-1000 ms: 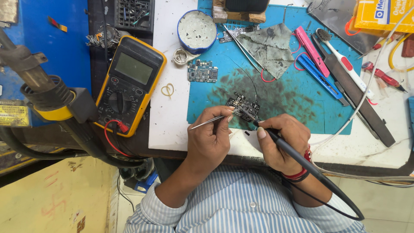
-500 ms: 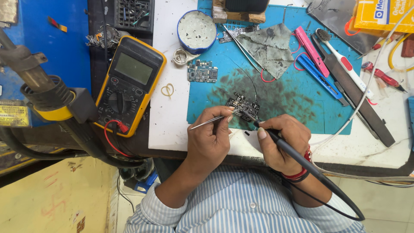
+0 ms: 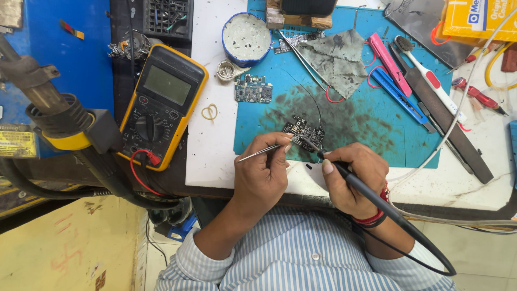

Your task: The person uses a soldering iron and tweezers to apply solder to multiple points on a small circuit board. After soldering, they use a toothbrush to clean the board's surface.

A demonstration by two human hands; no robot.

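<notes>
Left hand [image 3: 262, 175]: grip closing on metal tweezers [image 3: 260, 153]. Right hand [image 3: 353, 175]: grip closing on black soldering iron [image 3: 371, 196], tip touching small circuit board [image 3: 303, 131], lying on blue mat [image 3: 371, 116] at 12 o'clock from both hands. Yellow multimeter [image 3: 161, 105] sitting at 9 o'clock on counter [image 3: 212, 145].

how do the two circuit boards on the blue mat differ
The near board is dark, tilted, and under the soldering iron held by the right hand. The far board is bluish, squarer, lying free and untouched. Both are small bare boards on the blue mat.
</notes>
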